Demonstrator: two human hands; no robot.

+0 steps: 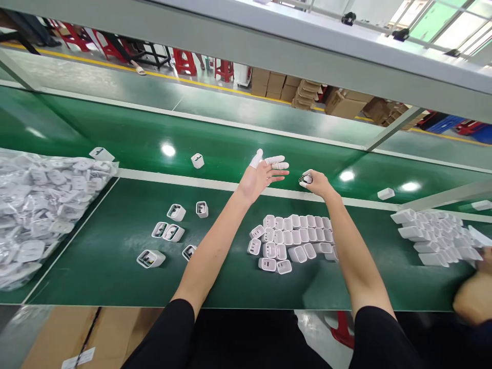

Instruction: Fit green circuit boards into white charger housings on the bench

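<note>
My left hand [257,180] is stretched out over the far side of the bench, palm showing and fingers spread, with white finger covers on several fingers. Nothing is in it. To the right, my right hand [318,185] has its fingers closed round a small white-and-dark charger part [306,179], mostly hidden by the fingertips. Below the hands stand rows of white charger housings [288,237], some with port slots facing me. Left of my left forearm sit several open charger housings [173,233] with circuit parts showing inside; my forearm partly covers one [188,252].
A clear plastic bag [46,210] of white pieces lies at the left. Another cluster of white housings [438,238] stands at the right, beside another person's arm [474,292]. A shelf beam [246,46] crosses overhead. Single housings [197,161] rest along the back.
</note>
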